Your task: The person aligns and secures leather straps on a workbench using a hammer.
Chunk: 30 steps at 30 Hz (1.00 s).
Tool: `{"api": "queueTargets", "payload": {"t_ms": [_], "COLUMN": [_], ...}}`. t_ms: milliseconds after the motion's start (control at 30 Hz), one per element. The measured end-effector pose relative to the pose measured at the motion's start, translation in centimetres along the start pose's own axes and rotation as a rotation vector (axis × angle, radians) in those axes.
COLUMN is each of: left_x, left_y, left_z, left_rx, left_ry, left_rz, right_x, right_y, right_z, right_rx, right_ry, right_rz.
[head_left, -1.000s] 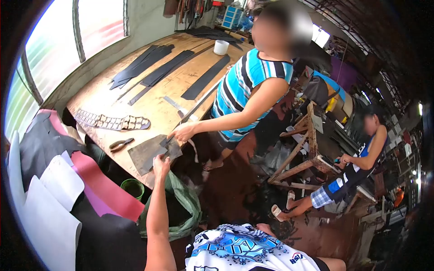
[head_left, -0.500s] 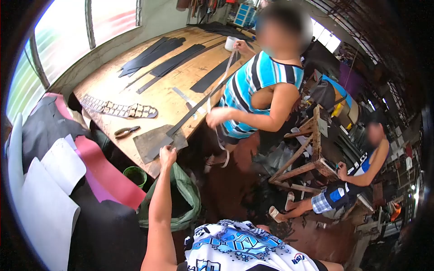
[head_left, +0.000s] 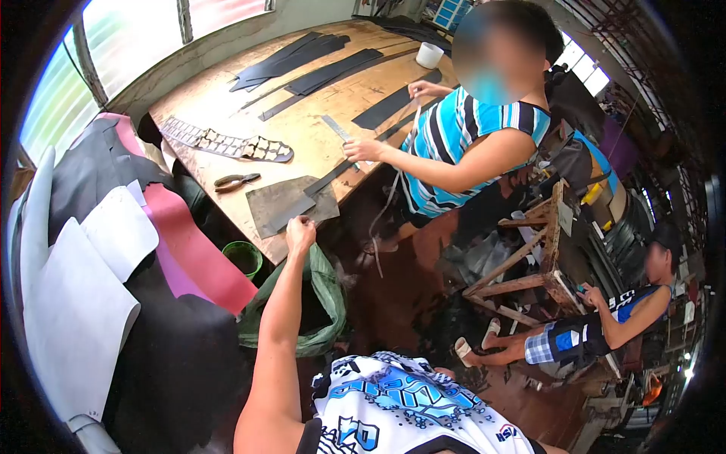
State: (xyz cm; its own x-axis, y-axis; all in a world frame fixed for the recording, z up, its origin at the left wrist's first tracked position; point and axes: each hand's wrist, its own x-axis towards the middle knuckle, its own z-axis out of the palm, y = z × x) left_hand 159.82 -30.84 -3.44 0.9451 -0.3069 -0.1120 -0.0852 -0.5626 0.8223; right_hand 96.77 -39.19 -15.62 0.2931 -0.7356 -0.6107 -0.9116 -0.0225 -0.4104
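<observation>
My left hand (head_left: 301,233) is at the near corner of the wooden table, its fingers closed on the edge of a dark strip (head_left: 293,213). This strip lies over a worn grey sheet (head_left: 261,203) and runs toward a co-worker. My right hand is not in view. Pliers (head_left: 237,182) lie left of the sheet, beside a patterned cut-out strip (head_left: 240,146). The co-worker in a striped top (head_left: 469,147) has one hand by a metal ruler (head_left: 335,128) and the other near a thin pale strip (head_left: 389,200).
Black strips (head_left: 291,59) and a white cup (head_left: 429,56) rest on the table (head_left: 178,113). A green sack (head_left: 333,303) and green bucket (head_left: 243,259) stand below its corner. Pink (head_left: 189,242) and white sheets (head_left: 76,280) hang at left. Another person (head_left: 643,310) is at right.
The view has shifted, so the table appears farther right. The co-worker's hand has come down onto the table by the ruler, and the pale strip hangs lower. My left hand stays at the dark strip.
</observation>
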Motion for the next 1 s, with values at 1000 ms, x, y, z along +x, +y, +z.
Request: {"api": "queueTargets", "payload": {"t_ms": [1000], "left_x": [11.3], "left_y": [3.2], "left_z": [2.5], "left_rx": [0.547], "left_ry": [0.014], "left_rz": [0.039], "right_x": [0.2], "right_y": [2.2], "right_z": [-2.8], "right_rx": [-0.208], "right_ry": [-0.027], "right_rz": [-0.060]}}
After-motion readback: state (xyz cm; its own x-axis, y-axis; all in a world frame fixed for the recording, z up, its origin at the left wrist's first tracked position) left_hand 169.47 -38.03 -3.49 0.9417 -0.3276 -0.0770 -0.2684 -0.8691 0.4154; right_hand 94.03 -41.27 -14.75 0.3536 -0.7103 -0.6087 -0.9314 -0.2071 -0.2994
